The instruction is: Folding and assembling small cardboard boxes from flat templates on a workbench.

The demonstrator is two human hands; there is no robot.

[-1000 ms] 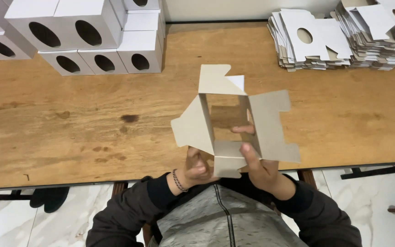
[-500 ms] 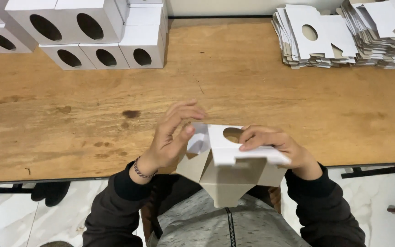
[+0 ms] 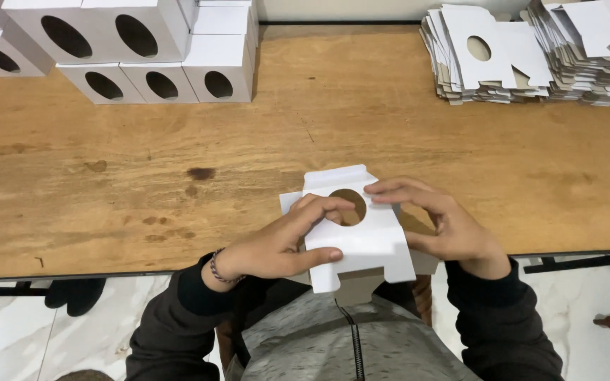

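At the near edge of the wooden table [image 3: 178,183], a white cardboard box [image 3: 358,233] with a round window cut in its top face is held between both hands. The box is partly assembled; small flaps are seen projecting at its far edge and at its near left corner, and its lower part hangs past the table's edge.

The left hand [image 3: 277,243] is closed on the box from the left: the thumb is pressed along the near part of the top face, and the curled fingers [image 3: 323,206] are laid at the rim of the window. A beaded bracelet [image 3: 214,267] is worn on that wrist.

The right hand [image 3: 446,229] is closed on the box from the right, its fingers bent over the top face to the far rim of the window, the thumb set against the right side.

At the table's far left corner, finished white boxes [image 3: 157,60] with oval windows are stacked in rows. At the far right corner, flat die-cut box blanks [image 3: 531,49] are piled in several stacks, well apart from the held box.

Dark sleeves and a grey zipped garment are seen below the table's edge.
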